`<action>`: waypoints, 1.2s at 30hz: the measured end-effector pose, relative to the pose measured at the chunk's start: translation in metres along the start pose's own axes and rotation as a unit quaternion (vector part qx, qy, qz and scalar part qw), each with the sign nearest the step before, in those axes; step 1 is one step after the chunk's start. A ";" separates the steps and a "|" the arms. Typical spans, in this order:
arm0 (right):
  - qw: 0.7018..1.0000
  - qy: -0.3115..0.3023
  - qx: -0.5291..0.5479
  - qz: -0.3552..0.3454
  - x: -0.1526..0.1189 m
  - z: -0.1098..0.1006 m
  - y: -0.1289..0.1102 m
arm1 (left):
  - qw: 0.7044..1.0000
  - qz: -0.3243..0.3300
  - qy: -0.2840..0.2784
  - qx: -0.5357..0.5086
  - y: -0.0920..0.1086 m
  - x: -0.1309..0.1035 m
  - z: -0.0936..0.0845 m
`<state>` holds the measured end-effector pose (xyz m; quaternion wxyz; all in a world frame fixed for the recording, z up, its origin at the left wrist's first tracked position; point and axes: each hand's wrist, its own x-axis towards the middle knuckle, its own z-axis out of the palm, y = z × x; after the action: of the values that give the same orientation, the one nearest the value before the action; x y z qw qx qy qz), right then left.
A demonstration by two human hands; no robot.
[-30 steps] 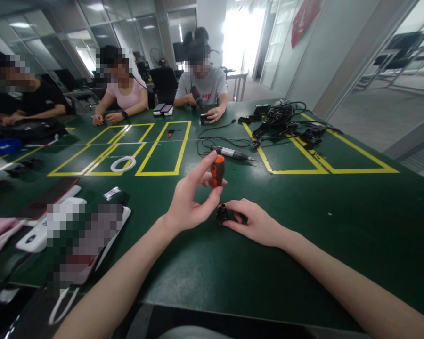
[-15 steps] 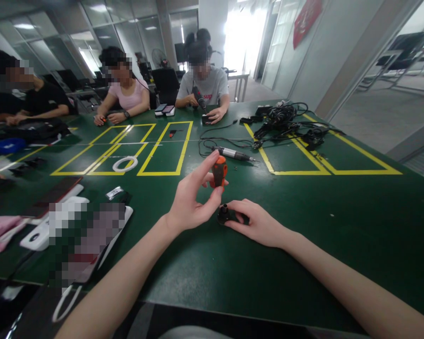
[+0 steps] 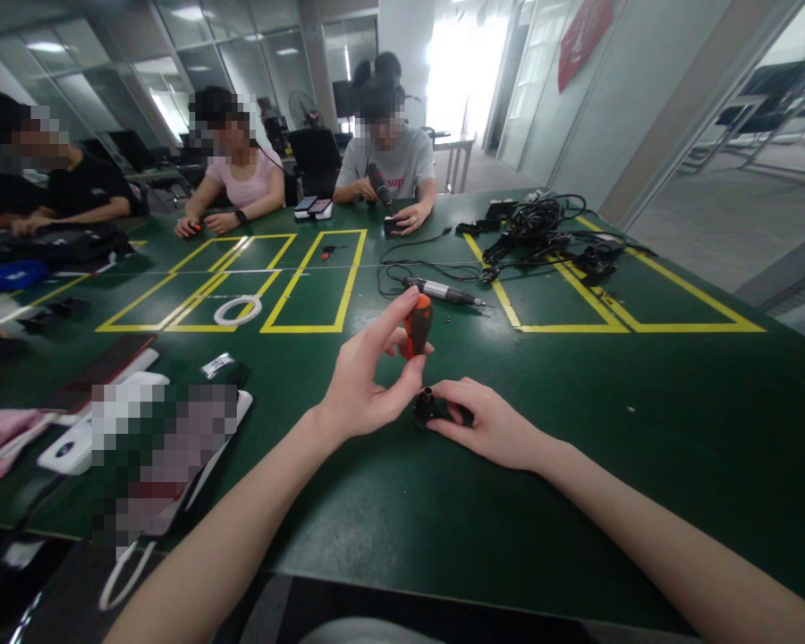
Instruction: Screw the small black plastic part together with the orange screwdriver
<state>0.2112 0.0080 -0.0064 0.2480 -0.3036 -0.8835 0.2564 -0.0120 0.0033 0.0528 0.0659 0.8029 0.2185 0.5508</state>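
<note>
My left hand is closed in a pinch on a stubby orange and black screwdriver, whose handle stands nearly upright above the table. Its lower end is hidden behind my thumb. Just below it, a small black part with a short hollow post and a round base rests on the table. My right hand grips this part from the right, with thumb and forefinger on its side. Beyond the screwdriver lies a grey and black electric screwdriver with a cable.
Tangled black cables lie at the back right. A white ring sits inside yellow tape marks. Phones, including one on a white case, are at the left. Across the table, a co-worker handles a drill-like tool; other people sit further left.
The screwdriver handle has turned about its long axis between my left fingers, so its orange and black areas face differently. Both hands and the black part stay in nearly the same place.
</note>
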 end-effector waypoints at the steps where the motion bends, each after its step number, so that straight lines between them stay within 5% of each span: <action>1: 1.000 0.001 -0.001 -0.002 0.000 0.000 0.000 | 1.000 0.002 0.003 0.006 -0.001 0.000 0.001; 36: 1.000 -0.001 0.008 -0.008 0.000 0.000 0.000 | 1.000 0.011 0.021 0.019 -0.003 -0.001 0.002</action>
<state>0.2117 0.0080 -0.0067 0.2519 -0.2940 -0.8842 0.2612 -0.0118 0.0062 0.0505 0.0404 0.7946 0.2213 0.5640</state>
